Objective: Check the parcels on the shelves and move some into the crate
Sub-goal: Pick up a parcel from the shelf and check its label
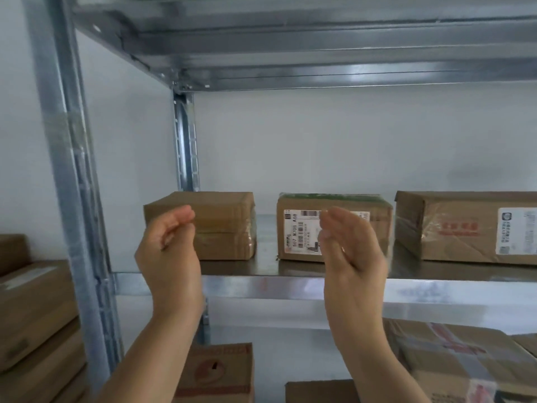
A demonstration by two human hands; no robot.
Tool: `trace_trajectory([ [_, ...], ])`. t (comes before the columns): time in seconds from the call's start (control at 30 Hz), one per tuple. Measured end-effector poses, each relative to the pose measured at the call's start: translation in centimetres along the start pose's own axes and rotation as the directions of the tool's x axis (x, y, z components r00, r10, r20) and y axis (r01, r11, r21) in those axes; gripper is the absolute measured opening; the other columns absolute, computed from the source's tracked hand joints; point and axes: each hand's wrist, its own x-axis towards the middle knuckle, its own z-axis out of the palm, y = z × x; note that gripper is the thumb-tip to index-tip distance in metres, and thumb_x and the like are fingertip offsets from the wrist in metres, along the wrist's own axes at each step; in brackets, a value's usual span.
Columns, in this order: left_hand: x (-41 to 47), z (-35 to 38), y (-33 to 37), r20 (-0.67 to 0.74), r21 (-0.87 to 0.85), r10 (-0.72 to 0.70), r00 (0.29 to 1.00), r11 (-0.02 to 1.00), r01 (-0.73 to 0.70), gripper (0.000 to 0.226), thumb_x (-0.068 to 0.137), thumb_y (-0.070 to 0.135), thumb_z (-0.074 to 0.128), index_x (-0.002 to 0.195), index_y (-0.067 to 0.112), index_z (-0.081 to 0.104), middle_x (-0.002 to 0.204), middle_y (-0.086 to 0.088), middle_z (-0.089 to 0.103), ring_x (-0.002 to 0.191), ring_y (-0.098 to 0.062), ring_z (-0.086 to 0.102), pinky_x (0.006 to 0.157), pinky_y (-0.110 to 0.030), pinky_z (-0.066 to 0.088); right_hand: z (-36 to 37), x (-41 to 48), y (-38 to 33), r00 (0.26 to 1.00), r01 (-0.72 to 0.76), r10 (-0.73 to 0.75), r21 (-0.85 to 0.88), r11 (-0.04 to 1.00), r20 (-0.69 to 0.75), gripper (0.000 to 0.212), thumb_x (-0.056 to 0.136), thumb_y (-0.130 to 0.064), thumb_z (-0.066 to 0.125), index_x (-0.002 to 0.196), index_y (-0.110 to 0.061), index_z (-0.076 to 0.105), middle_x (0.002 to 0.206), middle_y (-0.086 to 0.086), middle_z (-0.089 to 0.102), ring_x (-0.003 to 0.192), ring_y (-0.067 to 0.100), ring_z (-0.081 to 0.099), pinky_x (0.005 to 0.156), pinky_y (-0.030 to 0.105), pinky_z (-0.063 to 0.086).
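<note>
1. Brown cardboard is in neither hand. The left hand [168,251] is raised, fingers loosely curled toward the thumb, gripping nothing.
2. The right hand [353,251] is raised too, fingers near straight and together, palm facing left, nothing in it. Its edges are motion-blurred.
3. Both hands are in front of the middle shelf [261,287], well apart from each other. No visible contact with any parcel.
4. Behind the left hand: plain carton [215,225], flat on the shelf at its left end, near the rear upright [186,141]. The fingers overlap its front left corner in view.
5. Behind the right hand: labelled carton [299,205], white barcode label on the front face, green on top. The hand covers the middle of that face.
6. Right of that: large carton [459,228], red print, clear tape, white label near the frame edge, which cuts it off.
7. The three stand in a row on the same shelf with gaps between them.
8. The racking is galvanised steel. The upper shelf [319,53] is overhead, and the front upright [66,170] at left has clear tape wrapped round it.
9. Level below: red-printed carton [220,373] under the left forearm, taped carton [453,359] at bottom right, and the top of another carton [319,392] at bottom centre.
10. Far left, past the front upright: stacked cartons [32,301].
</note>
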Motion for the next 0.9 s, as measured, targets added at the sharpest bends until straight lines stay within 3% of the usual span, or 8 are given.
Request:
trace_trajectory([
  [0.1, 2.6, -1.8, -0.4, -0.041, 0.059, -0.006, 0.999, 0.998, 0.008, 0.029, 0.097, 0.003, 0.059, 0.113, 0.024, 0.071, 0.113, 0.015, 0.067, 0.102, 0.003, 0.062, 0.09, -0.011, 0.047, 3.0, -0.7, 0.4, 0.994, -0.083, 0.086, -0.043, 0.996, 0.063, 0.027, 0.101, -0.007, 0.058, 0.117, -0.026, 0.066, 0.117, -0.014, 0.071, 0.113, -0.001, 0.064, 0.093, 0.014, 0.051],
  [0.17, 4.2, -3.0, -1.0, -0.032, 0.105, -0.02, 0.999, 0.994, 0.024, 0.031, 0.098, 0.008, 0.06, 0.122, 0.027, 0.065, 0.118, 0.023, 0.059, 0.108, 0.007, 0.055, 0.104, -0.02, 0.043, 5.1, -1.0, 0.8, 0.985, -0.137, 0.146, -0.095, 0.986, 0.095, 0.029, 0.102, -0.011, 0.057, 0.124, -0.028, 0.063, 0.124, -0.014, 0.068, 0.119, -0.001, 0.061, 0.096, 0.013, 0.048],
  [0.23, 5.8, -4.0, -1.6, 0.029, 0.153, -0.044, 0.999, 0.988, 0.039, 0.038, 0.099, 0.013, 0.06, 0.133, 0.03, 0.056, 0.129, 0.021, 0.053, 0.12, -0.001, 0.051, 0.114, -0.033, 0.038, 7.4, -1.5, 1.2, 0.97, -0.191, 0.211, -0.157, 0.969, 0.119, 0.034, 0.103, -0.018, 0.057, 0.136, -0.029, 0.058, 0.133, -0.012, 0.062, 0.128, 0.004, 0.055, 0.099, 0.015, 0.043],
  [0.37, 8.3, -4.6, -2.5, 0.191, 0.219, -0.215, 0.958, 0.96, 0.172, 0.055, 0.102, 0.024, 0.057, 0.153, 0.021, 0.037, 0.155, 0.002, 0.043, 0.142, -0.018, 0.04, 0.111, -0.034, 0.035, 10.9, -1.9, 1.7, 0.953, -0.22, 0.285, -0.414, 0.883, 0.101, 0.054, 0.105, -0.031, 0.051, 0.157, -0.023, 0.036, 0.147, -0.002, 0.054, 0.128, 0.012, 0.051, 0.098, 0.023, 0.036],
  [0.47, 9.2, -4.7, -3.2, 0.296, 0.235, -0.293, 0.909, 0.945, 0.227, 0.048, 0.104, 0.031, 0.051, 0.15, 0.019, 0.041, 0.132, 0.004, 0.056, 0.122, -0.018, 0.053, 0.093, -0.03, 0.046, 12.2, -1.6, 1.7, 0.951, -0.219, 0.302, -0.557, 0.801, 0.06, 0.061, 0.106, -0.035, 0.049, 0.16, -0.023, 0.026, 0.15, 0.002, 0.052, 0.133, 0.02, 0.05, 0.102, 0.032, 0.039],
  [0.53, 9.4, -4.9, -3.5, 0.344, 0.243, -0.314, 0.885, 0.94, 0.239, 0.045, 0.105, 0.034, 0.048, 0.147, 0.019, 0.043, 0.117, 0.009, 0.054, 0.108, -0.014, 0.052, 0.079, -0.025, 0.041, 12.7, -1.4, 1.9, 0.949, -0.227, 0.315, -0.627, 0.745, 0.031, 0.06, 0.105, -0.037, 0.049, 0.16, -0.024, 0.027, 0.146, 0.002, 0.056, 0.132, 0.022, 0.053, 0.104, 0.038, 0.042],
  [0.73, 10.2, -5.7, -4.2, 0.404, 0.278, -0.341, 0.849, 0.93, 0.241, 0.041, 0.105, 0.038, 0.047, 0.141, 0.02, 0.048, 0.099, 0.018, 0.054, 0.091, -0.004, 0.053, 0.086, -0.033, 0.039, 14.1, -1.6, 2.2, 0.95, -0.228, 0.308, -0.775, 0.59, -0.044, 0.044, 0.102, -0.041, 0.047, 0.145, -0.034, 0.041, 0.112, -0.008, 0.065, 0.098, 0.018, 0.059, 0.086, 0.039, 0.05],
  [0.9, 10.5, -6.0, -4.0, 0.413, 0.282, -0.354, 0.839, 0.926, 0.252, 0.035, 0.104, 0.041, 0.047, 0.133, 0.023, 0.051, 0.103, 0.013, 0.057, 0.099, -0.012, 0.056, 0.087, -0.036, 0.043, 14.3, -1.8, 2.0, 0.949, -0.242, 0.31, -0.773, 0.587, -0.061, 0.049, 0.102, -0.042, 0.048, 0.148, -0.032, 0.037, 0.124, -0.005, 0.065, 0.111, 0.021, 0.061, 0.095, 0.043, 0.049],
])
